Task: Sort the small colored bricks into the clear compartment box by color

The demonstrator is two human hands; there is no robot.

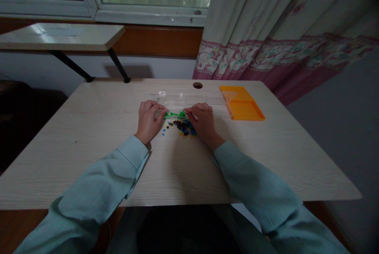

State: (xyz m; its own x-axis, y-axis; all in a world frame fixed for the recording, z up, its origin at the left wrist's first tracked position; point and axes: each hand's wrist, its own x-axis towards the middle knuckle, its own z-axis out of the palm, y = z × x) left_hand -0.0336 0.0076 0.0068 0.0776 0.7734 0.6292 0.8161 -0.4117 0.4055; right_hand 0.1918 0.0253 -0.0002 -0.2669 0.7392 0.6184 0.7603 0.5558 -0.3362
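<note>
A small green piece (174, 115) lies on the pale wooden table (89, 135), pinched at each end by my hands. My left hand (149, 121) is closed on its left end and my right hand (202, 121) is closed on its right end. Just in front of the green piece, between my hands, sits a heap of tiny mixed-colour pieces (182, 127) in blue, brown and yellow. A clear plastic box (180, 98) lies right behind my fingers.
An orange tray (247, 108) sits to the right at the back of the table, next to a round cable hole (197, 85). A second table (59, 36) stands behind on the left, and a flowered curtain (266, 40) hangs at the right.
</note>
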